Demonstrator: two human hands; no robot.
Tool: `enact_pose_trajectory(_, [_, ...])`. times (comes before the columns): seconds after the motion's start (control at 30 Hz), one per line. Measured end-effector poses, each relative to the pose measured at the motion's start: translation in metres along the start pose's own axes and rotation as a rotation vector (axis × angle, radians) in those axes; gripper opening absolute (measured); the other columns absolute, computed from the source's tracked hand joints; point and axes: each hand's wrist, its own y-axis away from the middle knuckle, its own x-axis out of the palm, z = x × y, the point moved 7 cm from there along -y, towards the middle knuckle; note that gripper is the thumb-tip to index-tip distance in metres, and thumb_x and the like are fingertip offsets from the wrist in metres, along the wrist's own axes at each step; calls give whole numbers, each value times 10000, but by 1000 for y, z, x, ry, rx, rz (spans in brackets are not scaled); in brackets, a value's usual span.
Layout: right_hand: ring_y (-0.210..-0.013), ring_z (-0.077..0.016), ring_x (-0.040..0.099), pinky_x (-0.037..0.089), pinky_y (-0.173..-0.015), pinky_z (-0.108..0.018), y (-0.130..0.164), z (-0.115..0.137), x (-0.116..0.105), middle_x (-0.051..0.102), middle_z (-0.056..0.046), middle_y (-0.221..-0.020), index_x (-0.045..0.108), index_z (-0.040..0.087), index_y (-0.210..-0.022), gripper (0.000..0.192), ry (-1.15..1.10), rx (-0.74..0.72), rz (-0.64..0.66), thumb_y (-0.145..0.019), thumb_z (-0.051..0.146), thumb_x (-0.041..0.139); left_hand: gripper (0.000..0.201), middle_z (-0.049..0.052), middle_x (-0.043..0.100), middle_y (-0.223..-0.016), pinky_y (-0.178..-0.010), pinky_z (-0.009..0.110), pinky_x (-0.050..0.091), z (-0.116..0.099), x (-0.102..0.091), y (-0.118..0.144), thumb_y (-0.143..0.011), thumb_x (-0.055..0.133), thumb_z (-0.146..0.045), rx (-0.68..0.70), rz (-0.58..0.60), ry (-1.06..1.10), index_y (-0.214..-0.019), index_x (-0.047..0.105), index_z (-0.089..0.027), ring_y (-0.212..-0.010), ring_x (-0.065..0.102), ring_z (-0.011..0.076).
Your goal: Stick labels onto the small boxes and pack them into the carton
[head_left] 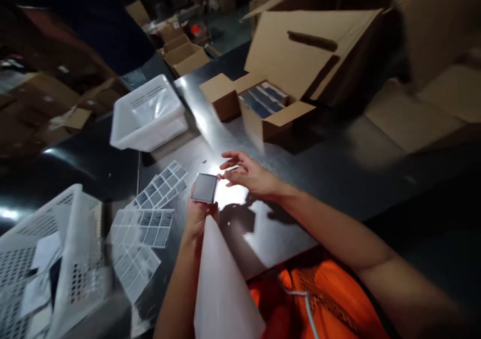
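A small flat square item (205, 187) with a grey face and pale rim is in my left hand (198, 211), whose fingers wrap around its lower side. My right hand (246, 173) hovers just to the right, its fingers apart and no object visible in them. Its fingertips come near the item's right edge; whether they touch it is not clear. Below the left hand a white translucent cone-shaped sheet (221, 284) stretches down to the bottom edge. Left of the hands, several label sheets (155, 227) with grids of grey rectangles overlap on the metal table (263, 238).
A perforated white basket (77, 248) with papers stands at left. Another white basket (150, 133) with clear plastic is farther back. An open carton (251, 123) holds dark boxes; a larger carton (300, 43) is behind. A person (108, 23) stands at the back left.
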Motion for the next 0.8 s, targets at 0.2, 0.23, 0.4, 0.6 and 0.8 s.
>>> enact_pose_trajectory(0.2, [-970, -197, 661, 565, -823, -359, 15, 27, 3, 657, -54, -1079, 584, 216, -1167, 509, 450, -410, -101, -745, 375, 818, 610, 115, 721, -1100, -644, 245, 534, 11, -19, -9, -844, 646, -507, -86, -261, 97, -1346, 467, -209, -816, 700, 158])
enact_pose_trajectory(0.23, [-963, -200, 665, 556, -830, -358, 19, 34, 4, 675, -47, -1057, 609, 218, -1148, 452, 550, -484, -103, -765, 358, 805, 649, 124, 697, -1172, -732, 256, 545, 10, -26, -9, -805, 702, -461, -87, -328, 87, -1349, 455, -207, -951, 702, 179])
enact_pose_trajectory(0.4, [-855, -187, 694, 554, -784, -332, 20, 51, -3, 742, -9, -955, 696, 238, -1046, 227, 880, -482, 104, -839, 318, 744, 632, 133, 640, -1309, -771, 268, 522, -3, -47, -8, -716, 799, -351, -71, -445, -157, -1281, 553, -213, -1157, 649, 246])
enact_pose_trajectory(0.6, [-912, -200, 677, 532, -854, -344, 38, 74, -2, 740, -59, -965, 690, 184, -1100, 191, 1101, -795, -109, -942, 276, 636, 641, 116, 665, -1287, -881, 357, 507, 2, -51, -9, -753, 787, -389, -206, -440, -374, -1324, 545, -225, -1004, 692, 244])
enact_pose_trajectory(0.8, [-1021, -286, 636, 510, -849, -408, 31, -4, 57, 707, -127, -1105, 665, 142, -1179, 421, 1376, -736, 436, -840, 368, 774, 595, 106, 709, -1161, -985, 423, 475, 21, -55, -18, -738, 799, -392, -307, -420, -363, -1255, 572, -201, -1083, 670, 284])
